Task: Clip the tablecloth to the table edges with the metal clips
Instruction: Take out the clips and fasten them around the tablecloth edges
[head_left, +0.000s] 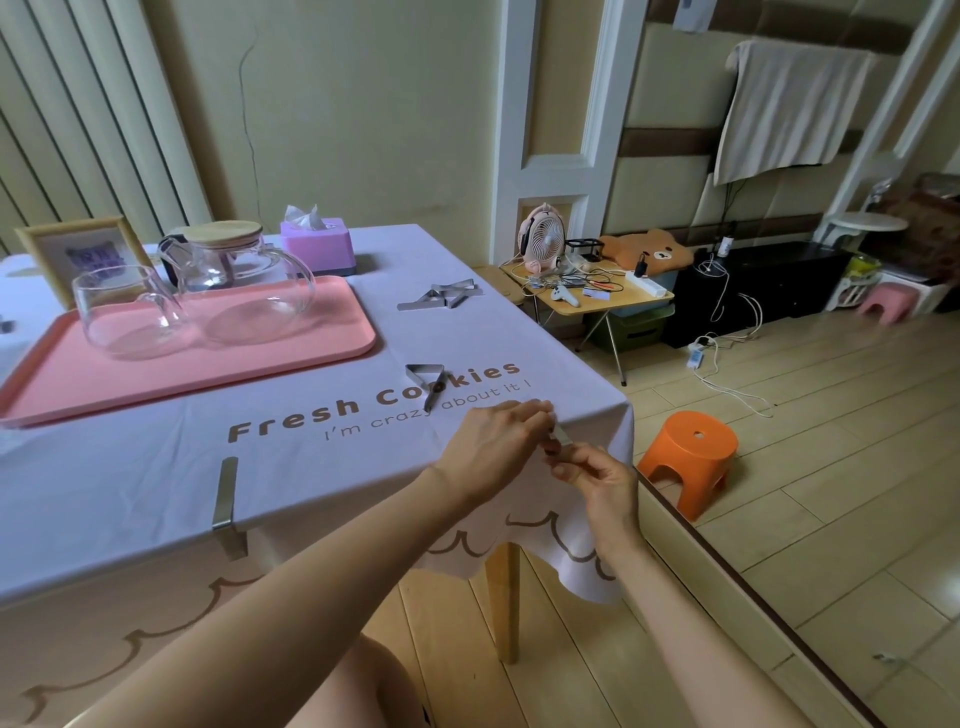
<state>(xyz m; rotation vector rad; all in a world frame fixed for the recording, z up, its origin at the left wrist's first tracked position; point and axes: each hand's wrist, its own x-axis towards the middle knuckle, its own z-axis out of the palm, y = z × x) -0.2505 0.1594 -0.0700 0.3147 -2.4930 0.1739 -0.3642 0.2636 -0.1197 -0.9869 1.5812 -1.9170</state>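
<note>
Over the near edge of the pale, brown-lettered tablecloth (337, 483), the left hand (491, 441) and right hand (597, 480) pinch a bent silver metal clip (562, 435) between curled fingers.

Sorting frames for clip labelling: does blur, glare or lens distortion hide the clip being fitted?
Head view: soft light, no glare, little blur; wide-angle bending bows lines near borders; the held clip shows as a sliver between left hand and right hand; the fitted clip is sharp.
</note>
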